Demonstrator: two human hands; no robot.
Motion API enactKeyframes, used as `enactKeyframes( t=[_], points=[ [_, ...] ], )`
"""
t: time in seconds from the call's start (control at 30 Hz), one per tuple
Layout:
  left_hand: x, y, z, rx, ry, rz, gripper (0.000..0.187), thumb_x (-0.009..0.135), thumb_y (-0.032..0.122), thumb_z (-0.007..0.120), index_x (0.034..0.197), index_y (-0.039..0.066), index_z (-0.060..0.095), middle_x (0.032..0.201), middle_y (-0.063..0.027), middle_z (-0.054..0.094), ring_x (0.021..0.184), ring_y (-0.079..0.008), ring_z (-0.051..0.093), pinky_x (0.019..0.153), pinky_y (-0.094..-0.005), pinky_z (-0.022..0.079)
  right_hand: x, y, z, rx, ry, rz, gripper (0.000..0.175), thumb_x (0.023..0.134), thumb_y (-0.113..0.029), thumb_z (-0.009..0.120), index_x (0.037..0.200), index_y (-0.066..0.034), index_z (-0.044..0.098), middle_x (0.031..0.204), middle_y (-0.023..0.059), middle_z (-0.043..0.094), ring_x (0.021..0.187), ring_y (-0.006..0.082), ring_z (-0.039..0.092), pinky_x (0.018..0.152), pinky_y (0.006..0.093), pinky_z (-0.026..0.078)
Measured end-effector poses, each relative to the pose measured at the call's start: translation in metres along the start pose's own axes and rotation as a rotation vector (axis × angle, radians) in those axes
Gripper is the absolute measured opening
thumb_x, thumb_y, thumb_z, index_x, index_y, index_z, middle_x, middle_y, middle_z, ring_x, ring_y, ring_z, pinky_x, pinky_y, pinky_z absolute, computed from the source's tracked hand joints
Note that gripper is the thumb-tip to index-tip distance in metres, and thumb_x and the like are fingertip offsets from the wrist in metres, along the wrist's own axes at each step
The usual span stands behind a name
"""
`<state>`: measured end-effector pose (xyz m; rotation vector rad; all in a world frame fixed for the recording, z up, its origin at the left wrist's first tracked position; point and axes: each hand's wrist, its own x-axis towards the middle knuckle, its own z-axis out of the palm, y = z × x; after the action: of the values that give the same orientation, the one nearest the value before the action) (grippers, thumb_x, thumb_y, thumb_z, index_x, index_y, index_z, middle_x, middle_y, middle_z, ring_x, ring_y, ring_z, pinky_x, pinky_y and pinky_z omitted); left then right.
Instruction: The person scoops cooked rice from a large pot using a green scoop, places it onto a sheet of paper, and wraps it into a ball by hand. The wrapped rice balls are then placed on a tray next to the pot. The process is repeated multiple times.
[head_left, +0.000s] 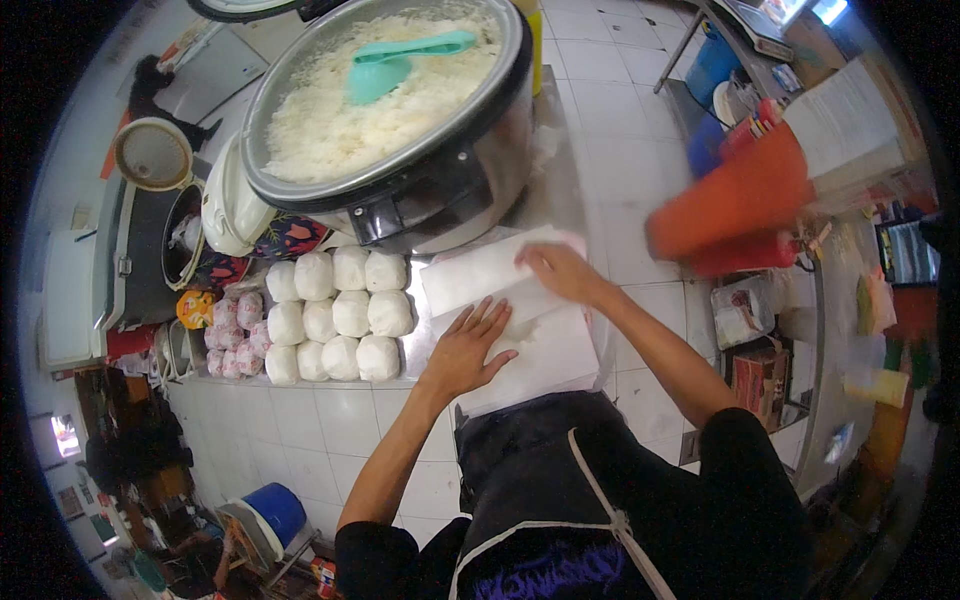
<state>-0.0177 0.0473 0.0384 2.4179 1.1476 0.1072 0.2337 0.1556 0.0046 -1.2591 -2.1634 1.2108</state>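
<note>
My left hand (471, 349) lies with fingers spread on a stack of white wrapping paper (551, 356). My right hand (559, 270), blurred and with curled fingers, is at the upper right part of a folded sheet (480, 274) on that stack; whether it pinches the sheet I cannot tell. Beyond the paper stands a large cooker pot (450, 172) full of cooked white rice (322, 127), with a turquoise rice paddle (379, 75) lying on the rice. Several white paper-wrapped bundles (350, 313) stand in rows left of the paper.
Smaller wrapped bundles with red print (240, 330) sit at the table's left end, near a white rice cooker (232, 195) and an open pot (184, 232). At right are an orange container (735, 199) and a metal shelf. A person (150, 94) is at the far upper left.
</note>
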Motion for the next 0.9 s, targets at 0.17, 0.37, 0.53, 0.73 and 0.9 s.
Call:
enactKeyframes(
  t=[0.17,0.37,0.53,0.73,0.9],
  points=[
    [-0.001,0.004,0.008,-0.063,0.037,0.007,0.070,0.101,0.040,0.062,0.157,0.005,0.040,0.163,-0.0146,0.041,0.152,-0.0344,0.035,0.125,-0.0460,0.031,0.006,0.036,-0.002,-0.012,0.051,0.154,0.047,0.109,-0.038,0.043,0.124,0.0021,0.064,0.112,0.0256,0.071,0.107,0.0452,0.067,0.096,0.0500,0.050],
    [-0.010,0.000,0.012,-0.079,0.051,0.008,0.065,0.104,0.042,0.057,0.154,0.002,0.044,0.161,-0.0162,0.043,0.151,-0.0333,0.038,0.125,-0.0443,0.031,-0.108,0.018,0.019,0.265,0.214,0.423,0.055,0.102,-0.026,0.064,0.148,-0.0013,0.045,0.106,0.0252,0.072,0.099,0.0345,0.072,0.086,0.0443,0.056],
    [-0.012,0.004,0.006,-0.120,0.051,0.032,0.066,0.100,0.043,0.063,0.149,0.001,0.050,0.161,-0.0169,0.043,0.150,-0.0356,0.038,0.124,-0.0456,0.033,-0.160,-0.030,0.040,0.419,0.066,0.671,0.068,0.095,-0.016,0.071,0.154,-0.0058,0.039,0.096,0.0191,0.071,0.094,0.0269,0.074,0.080,0.0375,0.058],
    [-0.019,0.018,0.005,-0.230,0.081,0.033,0.053,0.093,0.038,0.073,0.131,0.001,0.063,0.159,-0.0209,0.044,0.148,-0.0401,0.041,0.121,-0.0481,0.036,-0.118,-0.052,0.029,1.353,0.378,0.627,0.049,0.097,-0.012,0.067,0.143,-0.0017,0.050,0.104,0.0133,0.070,0.096,0.0218,0.071,0.084,0.0322,0.058],
    [-0.011,0.020,0.024,-0.240,0.197,-0.141,0.020,0.091,0.013,0.072,0.105,-0.001,0.068,0.143,-0.0212,0.058,0.132,-0.0419,0.055,0.112,-0.0473,0.045,-0.101,-0.061,0.010,1.194,0.271,0.512,0.038,0.097,-0.018,0.070,0.128,0.0020,0.060,0.109,0.0119,0.071,0.097,0.0214,0.071,0.084,0.0303,0.057]
  ],
)
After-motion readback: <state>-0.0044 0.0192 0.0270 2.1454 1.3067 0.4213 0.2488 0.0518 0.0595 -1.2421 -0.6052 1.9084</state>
